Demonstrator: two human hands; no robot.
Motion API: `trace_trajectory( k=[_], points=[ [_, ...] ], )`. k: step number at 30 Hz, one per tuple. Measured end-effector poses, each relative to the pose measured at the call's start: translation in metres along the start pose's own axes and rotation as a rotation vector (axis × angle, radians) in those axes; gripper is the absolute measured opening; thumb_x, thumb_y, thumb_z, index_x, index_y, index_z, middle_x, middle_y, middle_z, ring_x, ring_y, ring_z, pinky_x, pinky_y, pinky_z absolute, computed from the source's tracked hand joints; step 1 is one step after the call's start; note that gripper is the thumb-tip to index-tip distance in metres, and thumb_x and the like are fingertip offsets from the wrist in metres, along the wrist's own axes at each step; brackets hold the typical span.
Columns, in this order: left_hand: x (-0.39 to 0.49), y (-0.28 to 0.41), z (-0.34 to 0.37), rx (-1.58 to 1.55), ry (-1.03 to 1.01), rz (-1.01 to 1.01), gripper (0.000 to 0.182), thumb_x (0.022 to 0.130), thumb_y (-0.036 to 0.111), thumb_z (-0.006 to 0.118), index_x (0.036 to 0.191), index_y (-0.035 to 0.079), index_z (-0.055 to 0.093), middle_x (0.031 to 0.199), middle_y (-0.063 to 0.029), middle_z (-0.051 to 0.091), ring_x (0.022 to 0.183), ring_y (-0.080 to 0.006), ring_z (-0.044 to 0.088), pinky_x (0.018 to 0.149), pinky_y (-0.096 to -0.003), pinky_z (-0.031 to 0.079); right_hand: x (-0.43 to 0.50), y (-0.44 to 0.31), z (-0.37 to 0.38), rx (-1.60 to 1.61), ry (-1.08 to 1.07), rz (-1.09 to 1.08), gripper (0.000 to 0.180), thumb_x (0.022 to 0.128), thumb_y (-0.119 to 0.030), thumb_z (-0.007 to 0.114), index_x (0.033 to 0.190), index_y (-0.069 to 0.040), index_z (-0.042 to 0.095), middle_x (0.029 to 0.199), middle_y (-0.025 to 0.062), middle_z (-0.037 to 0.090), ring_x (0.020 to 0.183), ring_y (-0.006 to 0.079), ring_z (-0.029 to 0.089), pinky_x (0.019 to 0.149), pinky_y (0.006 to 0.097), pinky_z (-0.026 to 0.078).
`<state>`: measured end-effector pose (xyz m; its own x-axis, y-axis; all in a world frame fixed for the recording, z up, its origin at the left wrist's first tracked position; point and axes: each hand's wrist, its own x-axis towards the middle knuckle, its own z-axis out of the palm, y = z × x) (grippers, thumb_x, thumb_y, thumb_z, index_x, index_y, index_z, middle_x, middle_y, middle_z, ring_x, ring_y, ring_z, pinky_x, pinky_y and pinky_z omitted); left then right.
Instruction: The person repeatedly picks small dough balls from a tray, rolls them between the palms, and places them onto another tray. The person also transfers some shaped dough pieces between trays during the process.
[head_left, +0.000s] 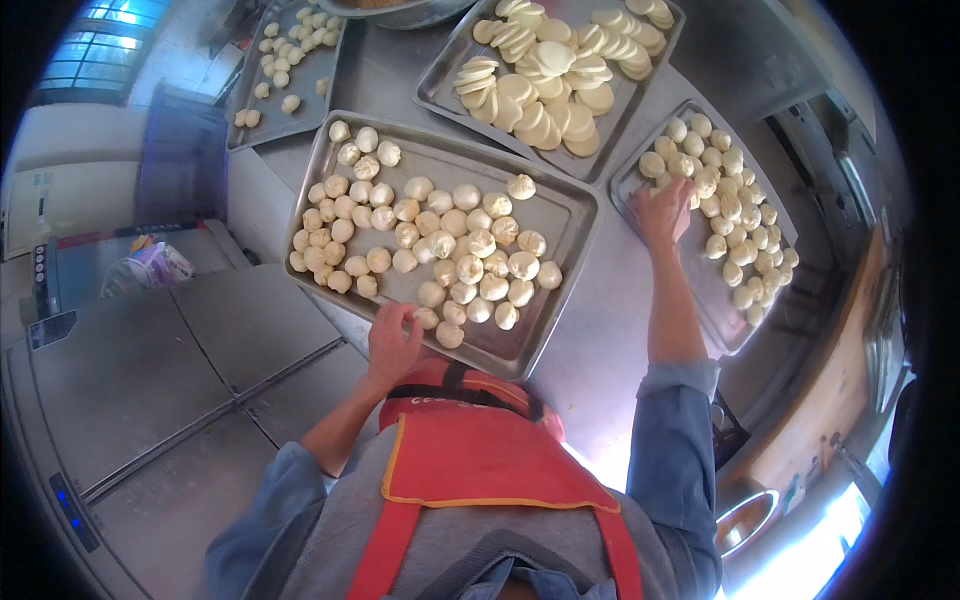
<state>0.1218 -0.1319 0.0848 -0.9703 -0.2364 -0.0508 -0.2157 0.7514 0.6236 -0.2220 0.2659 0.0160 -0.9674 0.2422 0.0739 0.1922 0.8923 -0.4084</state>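
Observation:
My left hand (394, 341) is at the front rim of the middle metal tray (570, 262), its curled fingertips beside a small round filled dough bun (426, 318). Whether it grips that bun is hidden by the fingers. Many pleated buns lie loosely across this tray. Out to the right, my right hand (664, 210) reaches over the left side of a narrower metal tray (697, 277), fingers bent down among its buns (729, 206). The fingers cover what they touch, so a hold there cannot be made out.
Flat dough rounds (553, 58) lie overlapped on a tray behind. Another tray (300, 124) with dough pieces sits back left, near a metal bowl (405, 11). A steel-topped unit (127, 375) stands left of me, a plastic bag (157, 262) beyond it. At right runs a wooden surface (832, 375).

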Motion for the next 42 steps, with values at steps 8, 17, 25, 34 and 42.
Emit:
trace_trajectory(
  k=[8, 17, 25, 34, 42],
  points=[
    [0.038, 0.011, 0.021, 0.038, 0.038, 0.144, 0.052, 0.09, 0.014, 0.08, 0.138, 0.005, 0.061, 0.141, -0.0231, 0.056, 0.128, -0.0419, 0.058, 0.109, -0.0518, 0.049, -0.001, 0.016, -0.01, 0.074, -0.157, -0.008, 0.075, 0.079, -0.032, 0.085, 0.14, -0.001, 0.054, 0.138, 0.0253, 0.059, 0.121, 0.044, 0.067, 0.098, 0.0526, 0.058],
    [0.104, 0.042, 0.069, 0.195, -0.075, 0.351, 0.08, 0.09, 0.041, 0.085, 0.156, 0.014, 0.051, 0.168, -0.023, 0.038, 0.156, -0.049, 0.035, 0.124, -0.0722, 0.028, -0.082, -0.027, -0.05, 1.19, -0.403, 0.274, 0.05, 0.098, -0.024, 0.076, 0.143, -0.004, 0.067, 0.122, 0.0077, 0.074, 0.103, 0.0178, 0.072, 0.069, 0.0359, 0.062],
    [0.115, 0.011, 0.078, 0.318, 0.011, 0.372, 0.059, 0.098, 0.017, 0.072, 0.153, 0.007, 0.053, 0.155, -0.0226, 0.051, 0.149, -0.0433, 0.046, 0.124, -0.0669, 0.032, -0.033, -0.003, -0.064, 0.259, 0.159, 0.066, 0.068, 0.079, -0.012, 0.083, 0.144, -0.005, 0.065, 0.151, 0.0193, 0.057, 0.14, 0.0441, 0.054, 0.112, 0.0503, 0.051],
    [0.128, -0.029, 0.031, 0.186, 0.207, 0.135, 0.04, 0.105, 0.012, 0.067, 0.142, -0.001, 0.057, 0.14, -0.0246, 0.06, 0.132, -0.0448, 0.056, 0.113, -0.0546, 0.045, 0.037, 0.041, -0.027, -0.323, -0.134, -0.07, 0.046, 0.091, -0.012, 0.069, 0.136, -0.004, 0.069, 0.164, 0.0198, 0.04, 0.156, 0.0471, 0.034, 0.116, 0.061, 0.045],
    [0.125, 0.001, 0.036, 0.068, 0.157, 0.216, 0.046, 0.1, 0.004, 0.069, 0.144, -0.002, 0.056, 0.14, -0.0245, 0.061, 0.132, -0.0454, 0.058, 0.114, -0.0541, 0.045, 0.05, 0.063, -0.03, -0.476, -0.213, -0.138, 0.039, 0.095, -0.016, 0.073, 0.132, -0.006, 0.073, 0.164, 0.0227, 0.041, 0.145, 0.0465, 0.051, 0.108, 0.052, 0.053]
  ],
)
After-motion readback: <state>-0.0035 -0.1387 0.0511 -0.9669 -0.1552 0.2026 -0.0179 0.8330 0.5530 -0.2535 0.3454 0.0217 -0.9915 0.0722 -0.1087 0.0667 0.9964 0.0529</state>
